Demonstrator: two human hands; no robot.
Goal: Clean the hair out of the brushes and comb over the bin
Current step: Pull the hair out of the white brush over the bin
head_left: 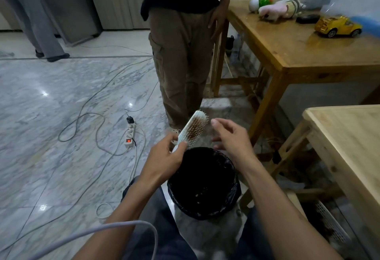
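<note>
My left hand [164,158] grips the handle of a pale hairbrush [194,128], whose head points up and away with its bristles facing right. Brownish hair sits among the bristles. My right hand [230,136] hovers just right of the brush head, fingers apart and holding nothing. Below both hands stands a bin [203,181] lined with a black bag, between my knees. No other brush or comb is in view.
A person in khaki trousers [181,58] stands just beyond the bin. A wooden table [298,49] with toys is at the back right, a lighter table [349,140] at right. A power strip [130,134] and cables lie on the marble floor at left.
</note>
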